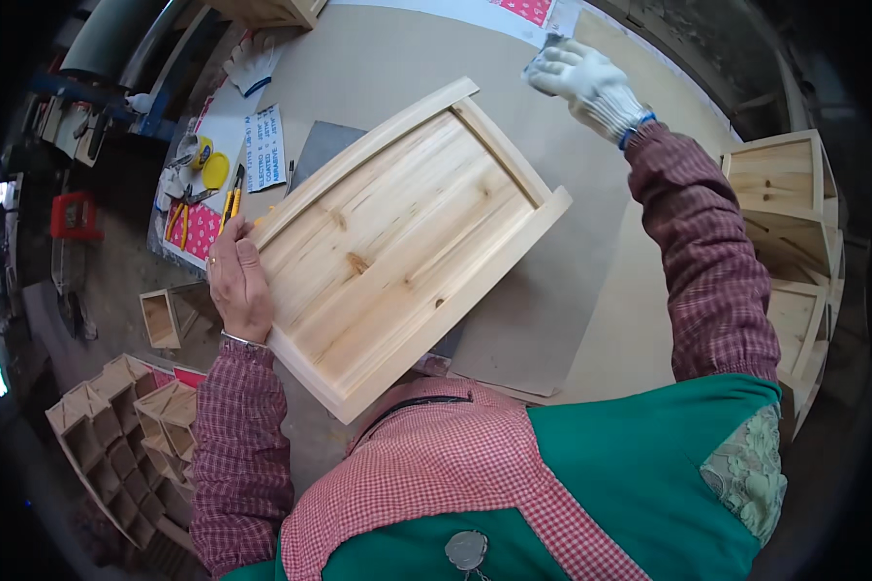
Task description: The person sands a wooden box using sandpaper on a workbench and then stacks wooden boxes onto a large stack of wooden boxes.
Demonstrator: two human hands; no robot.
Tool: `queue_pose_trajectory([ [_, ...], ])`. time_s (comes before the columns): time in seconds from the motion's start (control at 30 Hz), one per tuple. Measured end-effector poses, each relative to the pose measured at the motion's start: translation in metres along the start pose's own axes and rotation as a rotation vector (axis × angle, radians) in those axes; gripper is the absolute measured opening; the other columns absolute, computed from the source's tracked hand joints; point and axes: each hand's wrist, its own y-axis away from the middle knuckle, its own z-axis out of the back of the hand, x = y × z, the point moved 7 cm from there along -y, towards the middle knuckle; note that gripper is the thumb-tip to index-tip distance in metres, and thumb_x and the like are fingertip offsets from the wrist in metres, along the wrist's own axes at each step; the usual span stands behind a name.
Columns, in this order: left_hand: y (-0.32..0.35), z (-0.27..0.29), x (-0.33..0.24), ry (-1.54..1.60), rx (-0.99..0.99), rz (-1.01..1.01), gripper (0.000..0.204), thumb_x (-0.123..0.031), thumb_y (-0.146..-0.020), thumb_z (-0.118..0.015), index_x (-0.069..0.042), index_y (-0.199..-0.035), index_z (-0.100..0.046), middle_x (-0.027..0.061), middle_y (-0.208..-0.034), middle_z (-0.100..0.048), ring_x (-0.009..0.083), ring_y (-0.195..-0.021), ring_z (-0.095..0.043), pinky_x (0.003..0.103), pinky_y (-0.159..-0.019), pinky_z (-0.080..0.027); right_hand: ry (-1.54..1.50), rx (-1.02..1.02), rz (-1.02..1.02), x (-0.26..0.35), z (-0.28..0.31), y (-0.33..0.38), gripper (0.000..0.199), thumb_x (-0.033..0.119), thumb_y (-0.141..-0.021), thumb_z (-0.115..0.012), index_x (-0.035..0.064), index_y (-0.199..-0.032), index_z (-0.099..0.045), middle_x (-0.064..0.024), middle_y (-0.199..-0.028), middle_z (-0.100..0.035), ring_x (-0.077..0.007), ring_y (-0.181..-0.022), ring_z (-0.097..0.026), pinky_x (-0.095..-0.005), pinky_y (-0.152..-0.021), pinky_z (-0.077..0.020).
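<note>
A pale wooden box [388, 252] with a knotty flat panel and raised edge strips stands tilted over the table, turned at an angle. Bare, my left hand [239, 281] grips its left edge, thumb on the near face and the other fingers partly hidden behind it. My right hand [586, 85] wears a white knit glove and is up at the far right, apart from the box. Its fingers are closed on a small dark grey piece [543, 56] that looks like folded sandpaper.
Left on the table [397, 58] lie a white glove [253, 64], a sheet with blue print [264, 145], a yellow tin [202, 150] and yellow-handled tools [231, 198]. Wooden boxes are stacked at right [775, 179] and lower left [116, 426]. A red bin [75, 215] stands farther left.
</note>
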Motion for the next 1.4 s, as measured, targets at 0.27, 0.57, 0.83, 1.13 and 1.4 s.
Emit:
queue_pose_trajectory([
  [0.27,0.011,0.015,0.002,-0.014,-0.148,-0.059,0.034,-0.022,-0.099,-0.037,0.000,-0.120,-0.052,0.0169,-0.110,-0.059,0.0314,-0.105,-0.054,0.039,-0.095,-0.037,-0.804,-0.640,0.198,0.075,0.152,-0.035,0.063,-0.005,-0.072,-0.050,0.0156,-0.132,-0.049,-0.0044,-0.137,-0.048,-0.0220,-0.125,-0.046,-0.0350,-0.111,-0.0333],
  [0.57,0.022,0.031,0.039,0.268,-0.436,0.179,0.035,-0.021,-0.100,-0.035,0.002,-0.122,-0.050,0.0158,-0.120,-0.053,0.0262,-0.109,-0.051,0.036,-0.098,-0.036,-0.698,-0.837,0.245,0.114,0.255,-0.082,0.042,0.013,-0.083,-0.045,0.0131,-0.125,-0.054,-0.0054,-0.132,-0.053,-0.0202,-0.124,-0.047,-0.0366,-0.108,-0.0341],
  [0.83,0.083,0.006,0.059,0.722,-0.445,0.488,0.042,-0.029,-0.101,-0.037,0.003,-0.126,-0.046,0.0132,-0.121,-0.052,0.0188,-0.110,-0.049,0.031,-0.096,-0.038,-0.826,-0.776,0.286,0.115,0.209,-0.060,0.049,0.006,-0.077,-0.055,0.0161,-0.125,-0.056,-0.0045,-0.127,-0.056,-0.0226,-0.123,-0.048,-0.0347,-0.106,-0.0363],
  [1.13,0.105,-0.021,0.045,0.877,-0.239,0.640,0.048,-0.039,-0.101,-0.036,0.003,-0.122,-0.047,0.0104,-0.113,-0.056,0.0155,-0.102,-0.053,0.029,-0.090,-0.042,-0.920,-0.847,-0.076,0.039,0.180,-0.023,0.039,0.001,-0.077,-0.051,0.0107,-0.113,-0.061,-0.0096,-0.108,-0.064,-0.0248,-0.106,-0.058,-0.0340,-0.092,-0.0472],
  [1.4,0.108,-0.025,0.055,0.797,-0.282,0.602,0.049,-0.041,-0.101,-0.035,0.004,-0.114,-0.050,0.0089,-0.103,-0.059,0.0142,-0.093,-0.054,0.030,-0.082,-0.044,-0.822,-0.806,0.158,0.123,0.226,-0.050,0.038,0.003,-0.077,-0.053,0.0098,-0.113,-0.062,-0.0084,-0.120,-0.060,-0.0243,-0.114,-0.054,-0.0334,-0.101,-0.0402],
])
